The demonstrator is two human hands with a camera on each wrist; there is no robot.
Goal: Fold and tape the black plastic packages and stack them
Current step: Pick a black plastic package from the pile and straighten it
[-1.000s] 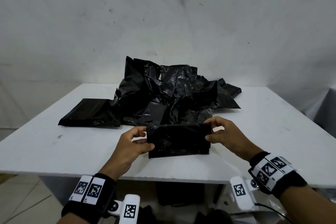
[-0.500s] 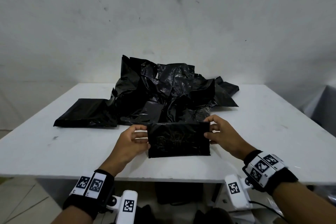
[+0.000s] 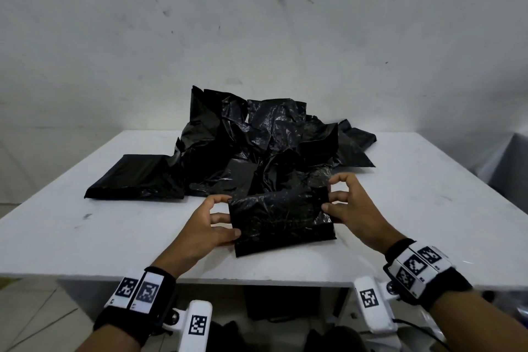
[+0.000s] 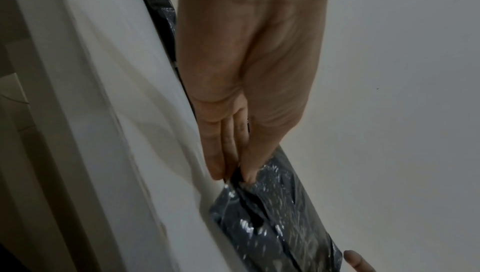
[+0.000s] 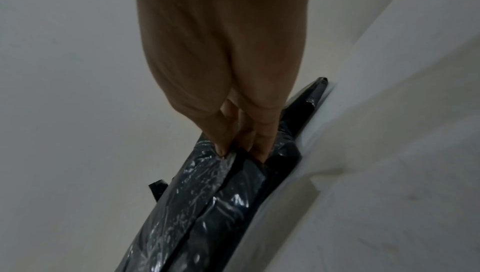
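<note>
A folded black plastic package [image 3: 281, 218] lies near the front edge of the white table [image 3: 100, 237], its far flap raised a little. My left hand [image 3: 225, 218] pinches its left edge between thumb and fingers, and the left wrist view shows that package [image 4: 272, 215] held at my left hand [image 4: 235, 171]. My right hand [image 3: 333, 201] pinches the right edge. The right wrist view shows my right hand [image 5: 240, 151] gripping the layered package [image 5: 207, 204]. No tape is in view.
A heap of crumpled black plastic bags [image 3: 265, 146] covers the middle of the table behind the package. One flat black package [image 3: 137, 177] lies at the heap's left. A pale wall stands behind the table, and a dark object sits under it.
The package has turned slightly, its right side now farther from me. Both hands kept their hold on its ends and shifted with it.
</note>
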